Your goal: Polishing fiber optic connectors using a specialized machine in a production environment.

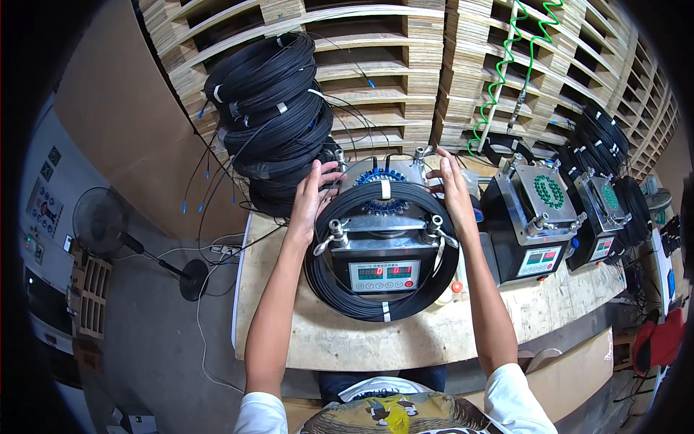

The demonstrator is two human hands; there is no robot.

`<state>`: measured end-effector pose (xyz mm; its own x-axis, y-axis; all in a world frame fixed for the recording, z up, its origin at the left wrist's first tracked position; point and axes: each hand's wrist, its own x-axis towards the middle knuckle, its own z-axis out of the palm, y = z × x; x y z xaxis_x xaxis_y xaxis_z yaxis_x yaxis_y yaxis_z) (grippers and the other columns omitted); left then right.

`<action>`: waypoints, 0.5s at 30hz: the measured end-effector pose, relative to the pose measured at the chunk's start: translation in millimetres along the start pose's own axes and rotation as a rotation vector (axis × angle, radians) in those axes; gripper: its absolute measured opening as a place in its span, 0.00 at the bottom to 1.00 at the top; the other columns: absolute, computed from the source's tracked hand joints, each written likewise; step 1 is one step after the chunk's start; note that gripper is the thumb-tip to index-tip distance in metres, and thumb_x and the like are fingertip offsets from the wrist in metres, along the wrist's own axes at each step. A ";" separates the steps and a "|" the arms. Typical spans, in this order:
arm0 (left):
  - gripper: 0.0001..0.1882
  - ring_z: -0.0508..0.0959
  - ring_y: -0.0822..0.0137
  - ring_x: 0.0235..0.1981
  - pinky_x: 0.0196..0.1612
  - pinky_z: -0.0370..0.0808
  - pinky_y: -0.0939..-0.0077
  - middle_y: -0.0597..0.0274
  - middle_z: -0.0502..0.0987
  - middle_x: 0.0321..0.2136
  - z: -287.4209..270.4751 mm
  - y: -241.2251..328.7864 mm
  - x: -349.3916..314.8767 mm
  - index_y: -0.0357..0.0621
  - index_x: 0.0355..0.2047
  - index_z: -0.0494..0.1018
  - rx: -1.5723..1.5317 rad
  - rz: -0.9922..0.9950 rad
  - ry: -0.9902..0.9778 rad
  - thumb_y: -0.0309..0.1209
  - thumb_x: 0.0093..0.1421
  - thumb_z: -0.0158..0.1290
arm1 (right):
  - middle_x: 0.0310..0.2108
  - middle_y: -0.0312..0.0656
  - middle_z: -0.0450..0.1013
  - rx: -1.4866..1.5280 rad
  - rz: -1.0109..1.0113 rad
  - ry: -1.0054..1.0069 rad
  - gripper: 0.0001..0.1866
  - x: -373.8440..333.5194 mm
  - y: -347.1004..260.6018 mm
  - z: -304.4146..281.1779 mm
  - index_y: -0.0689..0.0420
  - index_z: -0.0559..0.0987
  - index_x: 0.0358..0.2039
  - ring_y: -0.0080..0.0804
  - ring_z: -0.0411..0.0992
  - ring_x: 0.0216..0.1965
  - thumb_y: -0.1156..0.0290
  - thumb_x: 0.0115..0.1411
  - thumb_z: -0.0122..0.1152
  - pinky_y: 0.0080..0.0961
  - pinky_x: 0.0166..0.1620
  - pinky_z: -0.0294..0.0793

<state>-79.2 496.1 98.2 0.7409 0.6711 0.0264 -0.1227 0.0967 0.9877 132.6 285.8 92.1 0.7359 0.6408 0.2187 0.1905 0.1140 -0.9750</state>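
A black cable coil [332, 300] with white ties rings the front of a polishing machine [383, 249]. Its upper edge crosses the machine's top, and the lit display panel [384, 275] shows through its middle. Blue connectors [379, 176] sit in a ring on the top plate, partly hidden by the coil. My left hand [312, 197] is at the coil's upper left, fingers stretched and apart, near the rear left clamp knob [340, 158]. Opposite it, my right hand [451, 186] is open by the rear right clamp knob [421, 153]. Whether either palm touches the cable, I cannot tell.
A tall stack of black cable coils [271, 116] stands behind on the left, loose ends hanging. Two similar machines [531, 217] with green connectors are to the right on the wooden table [325, 347]. Wooden pallets [369, 79] rise behind; a fan [108, 220] stands at left.
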 end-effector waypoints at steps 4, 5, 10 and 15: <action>0.34 0.76 0.71 0.40 0.45 0.74 0.76 0.58 0.78 0.50 -0.2 -2.6 0.4 0.43 0.59 0.72 -0.014 -0.004 0.057 0.60 0.73 0.40 | 0.44 0.41 0.72 0.024 -0.006 -0.020 0.33 1.0 0.5 1.3 0.48 0.65 0.70 0.27 0.72 0.40 0.41 0.74 0.42 0.24 0.45 0.73; 0.34 0.76 0.71 0.40 0.45 0.74 0.76 0.58 0.78 0.50 0.0 -3.2 0.4 0.43 0.59 0.72 -0.014 -0.005 0.057 0.60 0.73 0.40 | 0.46 0.40 0.72 0.054 -0.015 -0.014 0.32 1.4 1.4 1.4 0.47 0.64 0.70 0.25 0.71 0.39 0.42 0.74 0.43 0.23 0.44 0.73; 0.34 0.78 0.68 0.43 0.47 0.76 0.75 0.56 0.77 0.52 1.3 -1.8 -0.3 0.43 0.63 0.69 -0.017 0.065 0.054 0.59 0.73 0.40 | 0.52 0.41 0.72 0.106 -0.012 -0.006 0.32 -1.9 -2.2 3.3 0.45 0.63 0.71 0.28 0.72 0.42 0.41 0.74 0.41 0.26 0.48 0.74; 0.37 0.79 0.67 0.44 0.48 0.78 0.74 0.55 0.78 0.52 7.2 9.5 -6.8 0.42 0.65 0.67 -0.018 0.024 -0.014 0.61 0.73 0.37 | 0.52 0.40 0.72 0.142 0.000 -0.011 0.34 -6.2 -9.6 3.8 0.48 0.63 0.71 0.27 0.72 0.42 0.41 0.74 0.41 0.25 0.47 0.74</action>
<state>-80.6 487.2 108.5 0.7468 0.6630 0.0519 -0.1520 0.0942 0.9839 123.7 283.6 100.0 0.7284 0.6491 0.2194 0.0961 0.2203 -0.9707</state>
